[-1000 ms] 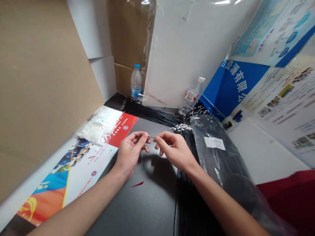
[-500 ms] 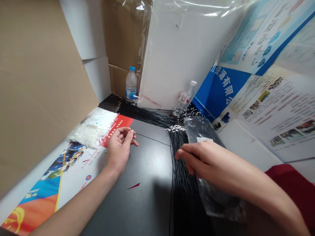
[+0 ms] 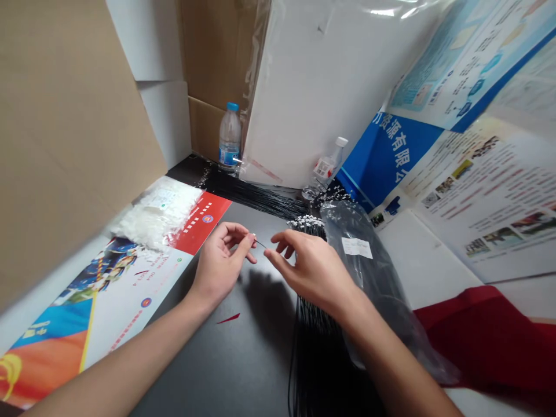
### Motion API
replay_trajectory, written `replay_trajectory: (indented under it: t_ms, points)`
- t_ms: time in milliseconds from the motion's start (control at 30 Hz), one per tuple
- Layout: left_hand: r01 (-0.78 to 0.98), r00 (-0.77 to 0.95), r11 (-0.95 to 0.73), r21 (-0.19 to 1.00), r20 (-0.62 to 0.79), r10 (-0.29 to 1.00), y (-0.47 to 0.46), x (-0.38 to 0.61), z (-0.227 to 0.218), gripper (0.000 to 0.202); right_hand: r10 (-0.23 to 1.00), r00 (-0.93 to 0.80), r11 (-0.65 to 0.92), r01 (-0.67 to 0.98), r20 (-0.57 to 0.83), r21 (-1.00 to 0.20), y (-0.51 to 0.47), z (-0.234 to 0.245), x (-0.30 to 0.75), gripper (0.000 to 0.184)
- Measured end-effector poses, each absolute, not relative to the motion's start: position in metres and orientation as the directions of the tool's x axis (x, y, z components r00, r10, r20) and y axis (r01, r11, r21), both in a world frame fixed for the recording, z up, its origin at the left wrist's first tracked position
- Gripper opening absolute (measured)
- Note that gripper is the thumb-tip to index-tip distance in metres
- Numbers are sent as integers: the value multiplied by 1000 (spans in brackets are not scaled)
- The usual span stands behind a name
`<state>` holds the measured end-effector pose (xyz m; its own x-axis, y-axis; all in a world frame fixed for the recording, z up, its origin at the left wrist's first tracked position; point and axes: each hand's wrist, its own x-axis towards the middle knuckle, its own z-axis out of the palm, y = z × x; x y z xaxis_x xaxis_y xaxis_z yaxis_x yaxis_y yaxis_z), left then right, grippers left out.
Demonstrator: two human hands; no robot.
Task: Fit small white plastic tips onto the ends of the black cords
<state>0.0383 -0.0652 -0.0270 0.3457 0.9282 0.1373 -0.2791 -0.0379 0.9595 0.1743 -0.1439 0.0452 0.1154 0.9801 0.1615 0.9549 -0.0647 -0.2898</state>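
Observation:
My left hand (image 3: 221,260), thumb and fingers pinched together, grips a small white connector at the end of a thin black wire (image 3: 261,244). My right hand (image 3: 310,266) is just to the right, its thumb and forefinger apart and the wire reaching its thumb tip. Beyond that, my right hand hides the wire's run. Under and behind my right hand lies a thick bundle of black wires (image 3: 319,330) with white connectors (image 3: 306,222) at the far end.
A bag of white parts (image 3: 158,211) lies on a printed sheet (image 3: 160,269) at left. At right are a clear bag of black material (image 3: 377,260) and red cloth (image 3: 473,330). Two bottles, one blue-capped (image 3: 230,139) and one white-capped (image 3: 328,165), stand behind more black wires (image 3: 256,194).
My right hand has moved left from the wire bundle, close to my left hand, and its fingers have parted. My left hand has shifted slightly right, still pinching the connector.

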Motion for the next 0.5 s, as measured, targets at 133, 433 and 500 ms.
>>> replay_trajectory:
  t_ms: [133,433,500]
  points:
    - [-261,348,-94,961,184,919,-68,37,-27,18,968,94,-22,956,233,-292,-138,29,164,12]
    - [-219,329,-131,967,199,923,-67,37,-28,16,934,106,-8,961,341,-276,-141,32,171,12]
    - [-213,351,-128,969,198,915,-68,37,-29,16,950,139,-48,949,280,-310,-141,35,171,11]
